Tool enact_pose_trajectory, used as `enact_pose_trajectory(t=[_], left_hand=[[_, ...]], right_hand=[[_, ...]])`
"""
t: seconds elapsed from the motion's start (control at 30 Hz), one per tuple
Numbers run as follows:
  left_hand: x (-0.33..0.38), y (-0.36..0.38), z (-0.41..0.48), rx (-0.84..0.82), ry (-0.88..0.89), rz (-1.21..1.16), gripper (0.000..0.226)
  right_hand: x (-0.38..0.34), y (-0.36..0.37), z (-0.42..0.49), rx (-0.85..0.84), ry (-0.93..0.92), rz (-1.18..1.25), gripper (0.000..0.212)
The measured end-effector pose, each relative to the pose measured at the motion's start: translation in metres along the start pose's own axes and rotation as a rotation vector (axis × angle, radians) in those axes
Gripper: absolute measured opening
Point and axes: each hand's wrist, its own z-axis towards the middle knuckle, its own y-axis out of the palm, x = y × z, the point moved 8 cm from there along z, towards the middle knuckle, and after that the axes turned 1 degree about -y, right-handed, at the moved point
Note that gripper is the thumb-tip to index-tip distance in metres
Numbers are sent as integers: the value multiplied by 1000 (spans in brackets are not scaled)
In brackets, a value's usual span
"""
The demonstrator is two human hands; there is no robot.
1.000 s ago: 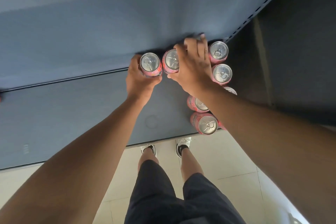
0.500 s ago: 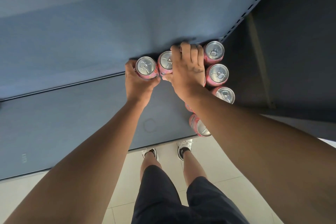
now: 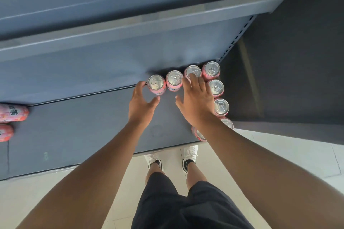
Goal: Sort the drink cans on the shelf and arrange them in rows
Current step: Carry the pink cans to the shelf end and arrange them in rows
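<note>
Several pink drink cans stand upright on the dark blue shelf (image 3: 83,132). A back row runs along the rear wall: the leftmost can (image 3: 156,84), a second can (image 3: 174,80), a third can (image 3: 192,71) and the corner can (image 3: 211,70). More cans (image 3: 216,87) line the shelf's right edge toward the front. My left hand (image 3: 141,104) hovers just in front of the leftmost can, fingers spread, holding nothing. My right hand (image 3: 197,98) is spread open, its fingertips over the third can's top.
Two pink cans (image 3: 13,112) lie on their sides at the shelf's far left edge. An upper shelf lip (image 3: 141,22) overhangs the back. A dark wall (image 3: 290,72) bounds the right side. My legs and white shoes (image 3: 189,154) stand on pale floor tiles below.
Both hands have let go of the back-row cans and drawn back with fingers spread. The view has tilted, revealing the upper shelf lip and the lying cans at left.
</note>
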Motion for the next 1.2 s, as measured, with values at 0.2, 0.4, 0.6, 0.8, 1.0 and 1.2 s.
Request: enact_pose_trajectory(t=[0.2,0.4,0.6,0.8,1.0,1.2], left_hand=[[21,-14,-42,-20,37,243,59],[46,-29,-85,24,83,565,55],[45,-45,-120,78,20,724,54],[28,-68,-154,124,-80,783,54],[10,-98,-184,174,-153,781,53],[-30,-135,-224,216,-227,751,54]], right_hand=[[-9,-24,-26,-56,-29,-31,54],[-9,-40,-46,-109,-32,-47,60],[-26,-48,-61,-133,-125,-47,59],[-59,-53,-77,-144,-253,-72,53],[-101,-56,-97,-128,-369,-121,46],[-161,-45,-131,-131,-453,-152,43]])
